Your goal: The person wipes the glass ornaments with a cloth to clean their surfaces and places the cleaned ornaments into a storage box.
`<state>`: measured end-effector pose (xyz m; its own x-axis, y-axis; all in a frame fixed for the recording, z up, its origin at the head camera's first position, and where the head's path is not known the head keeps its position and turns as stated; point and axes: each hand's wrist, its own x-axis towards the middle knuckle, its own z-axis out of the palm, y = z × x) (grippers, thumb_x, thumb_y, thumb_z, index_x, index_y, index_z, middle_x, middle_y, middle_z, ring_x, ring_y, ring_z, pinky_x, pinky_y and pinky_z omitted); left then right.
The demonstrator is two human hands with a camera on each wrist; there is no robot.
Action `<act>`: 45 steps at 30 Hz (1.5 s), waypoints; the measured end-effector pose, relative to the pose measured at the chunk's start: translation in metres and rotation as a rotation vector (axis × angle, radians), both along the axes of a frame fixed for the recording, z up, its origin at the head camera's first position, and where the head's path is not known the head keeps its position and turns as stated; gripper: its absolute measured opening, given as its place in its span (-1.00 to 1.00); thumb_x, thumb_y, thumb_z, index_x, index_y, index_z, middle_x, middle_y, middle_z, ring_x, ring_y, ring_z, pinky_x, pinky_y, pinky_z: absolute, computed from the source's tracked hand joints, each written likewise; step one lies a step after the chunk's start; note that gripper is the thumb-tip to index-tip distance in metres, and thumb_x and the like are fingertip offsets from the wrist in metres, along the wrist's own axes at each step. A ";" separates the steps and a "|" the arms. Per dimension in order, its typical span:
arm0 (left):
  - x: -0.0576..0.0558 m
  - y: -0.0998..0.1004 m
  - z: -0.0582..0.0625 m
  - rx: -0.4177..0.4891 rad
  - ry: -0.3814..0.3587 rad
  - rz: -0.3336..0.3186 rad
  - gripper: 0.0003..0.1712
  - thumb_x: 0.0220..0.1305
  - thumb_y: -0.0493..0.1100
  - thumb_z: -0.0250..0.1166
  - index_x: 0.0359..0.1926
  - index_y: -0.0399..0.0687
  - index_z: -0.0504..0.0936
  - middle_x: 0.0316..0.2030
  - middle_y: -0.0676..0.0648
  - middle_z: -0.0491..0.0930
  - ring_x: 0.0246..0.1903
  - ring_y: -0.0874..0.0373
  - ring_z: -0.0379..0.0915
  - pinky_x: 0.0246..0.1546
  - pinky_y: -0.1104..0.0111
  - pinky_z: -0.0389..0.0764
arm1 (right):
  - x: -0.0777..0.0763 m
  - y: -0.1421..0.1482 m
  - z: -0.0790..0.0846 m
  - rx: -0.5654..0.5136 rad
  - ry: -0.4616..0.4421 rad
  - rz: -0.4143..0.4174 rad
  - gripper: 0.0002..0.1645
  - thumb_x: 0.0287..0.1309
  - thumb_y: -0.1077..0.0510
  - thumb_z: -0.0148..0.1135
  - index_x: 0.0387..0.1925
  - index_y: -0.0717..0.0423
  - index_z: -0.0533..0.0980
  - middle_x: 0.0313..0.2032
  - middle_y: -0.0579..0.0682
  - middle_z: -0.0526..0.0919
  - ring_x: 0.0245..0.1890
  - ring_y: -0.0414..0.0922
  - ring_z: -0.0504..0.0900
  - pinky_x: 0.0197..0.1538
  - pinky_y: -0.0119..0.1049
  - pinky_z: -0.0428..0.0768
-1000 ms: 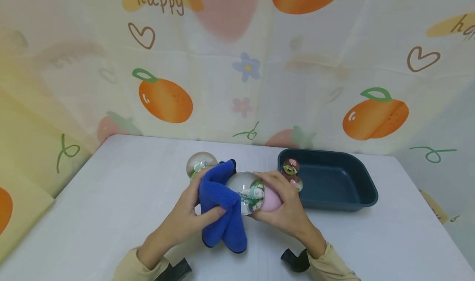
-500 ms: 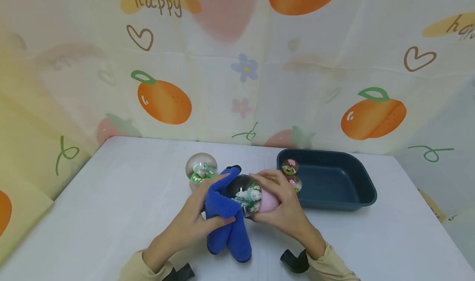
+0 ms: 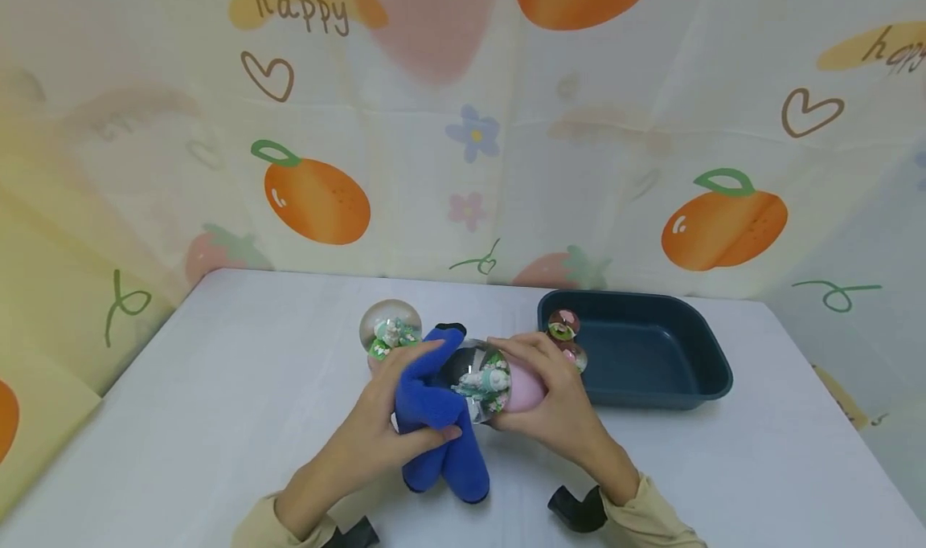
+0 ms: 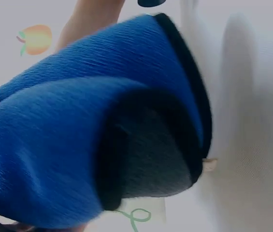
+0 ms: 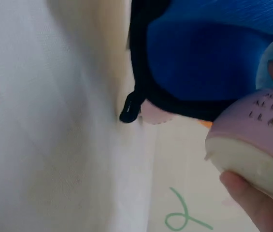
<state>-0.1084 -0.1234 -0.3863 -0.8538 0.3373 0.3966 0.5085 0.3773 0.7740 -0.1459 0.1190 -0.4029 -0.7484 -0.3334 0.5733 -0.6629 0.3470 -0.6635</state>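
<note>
A snow globe (image 3: 486,381) with a pink base (image 3: 524,389) lies on its side above the white table (image 3: 217,387). My right hand (image 3: 555,399) grips its base (image 5: 257,140). My left hand (image 3: 383,431) holds a blue cloth (image 3: 434,419) pressed against the glass dome. The cloth (image 4: 97,135) fills the left wrist view and drapes down to the table. In the right wrist view the cloth (image 5: 208,53) sits beside the base.
A second snow globe (image 3: 391,329) stands behind the cloth. A dark blue tub (image 3: 644,347) sits to the right, with a third small globe (image 3: 565,331) at its left edge. A fruit-print curtain (image 3: 463,130) backs the table.
The left hand has shifted the cloth over the dome, from its left side to further across it. The right hand keeps holding the base with little movement.
</note>
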 end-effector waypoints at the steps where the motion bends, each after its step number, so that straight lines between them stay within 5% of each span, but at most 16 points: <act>1: 0.000 0.000 0.000 -0.008 -0.015 -0.005 0.00 0.02 -0.07 0.56 0.43 0.28 0.22 0.36 0.06 0.34 0.32 0.07 0.32 0.28 -0.31 0.21 | 0.001 -0.001 0.001 0.003 0.011 -0.002 -0.05 -0.46 0.27 0.69 0.17 -0.05 0.56 0.03 -0.03 0.58 0.04 -0.15 0.52 -0.05 -0.25 0.59; 5: 0.001 0.001 -0.001 -0.034 -0.040 0.002 0.11 -0.06 0.00 0.61 0.45 0.34 0.14 0.35 0.07 0.31 0.30 0.07 0.33 0.23 -0.24 0.32 | 0.004 -0.004 0.003 0.020 0.060 -0.005 -0.09 -0.48 0.26 0.69 0.11 -0.01 0.55 0.01 -0.02 0.59 0.01 -0.14 0.55 -0.05 -0.24 0.61; 12: 0.002 0.003 0.000 -0.016 0.059 0.049 0.11 -0.18 -0.07 0.66 0.40 0.25 0.25 0.28 0.09 0.42 0.22 0.16 0.41 0.18 -0.01 0.47 | 0.007 -0.007 0.007 0.045 0.130 0.023 -0.12 -0.46 0.26 0.67 0.06 0.10 0.49 0.02 0.04 0.57 0.04 -0.09 0.54 0.00 -0.19 0.64; 20: 0.001 0.001 0.002 0.057 0.141 0.091 0.07 -0.23 -0.18 0.66 0.37 0.16 0.35 0.23 0.06 0.47 0.14 0.15 0.45 0.13 0.19 0.52 | 0.008 -0.007 0.006 0.109 0.086 0.046 0.05 -0.49 0.17 0.73 0.19 0.08 0.42 0.19 0.04 0.47 0.18 -0.04 0.48 0.06 -0.11 0.64; 31: 0.003 0.001 0.004 0.133 0.191 0.157 -0.08 -0.19 -0.36 0.62 0.29 0.01 0.50 0.10 -0.09 0.56 0.13 0.11 0.50 0.18 0.42 0.49 | 0.006 -0.006 0.005 -0.015 0.109 -0.015 -0.06 -0.51 0.20 0.67 0.12 0.05 0.52 0.05 0.03 0.63 0.06 -0.11 0.59 -0.03 -0.17 0.65; 36: 0.003 0.001 0.005 0.173 0.237 0.165 -0.24 -0.14 -0.44 0.57 0.18 -0.09 0.60 0.02 -0.14 0.58 0.09 0.00 0.54 0.17 0.41 0.51 | 0.006 -0.003 0.006 -0.080 0.049 -0.014 -0.03 -0.54 0.24 0.66 0.13 0.07 0.50 0.06 0.03 0.61 0.06 -0.15 0.56 -0.03 -0.19 0.62; 40: 0.002 0.001 0.005 0.163 0.206 0.127 -0.19 -0.09 -0.42 0.55 0.26 -0.05 0.53 0.11 -0.12 0.53 0.15 0.11 0.47 0.19 0.41 0.48 | 0.005 -0.001 0.007 -0.084 0.010 -0.012 -0.02 -0.54 0.25 0.67 0.13 0.08 0.48 0.07 0.03 0.59 0.08 -0.16 0.53 -0.03 -0.17 0.61; 45: 0.003 0.002 0.005 0.071 0.088 0.070 0.03 -0.06 -0.26 0.59 0.42 0.14 0.28 0.31 -0.01 0.34 0.27 0.10 0.32 0.24 0.02 0.44 | 0.004 0.000 0.008 -0.067 0.011 0.055 -0.04 -0.53 0.27 0.67 0.10 0.10 0.47 0.06 0.04 0.56 0.07 -0.15 0.52 -0.02 -0.21 0.62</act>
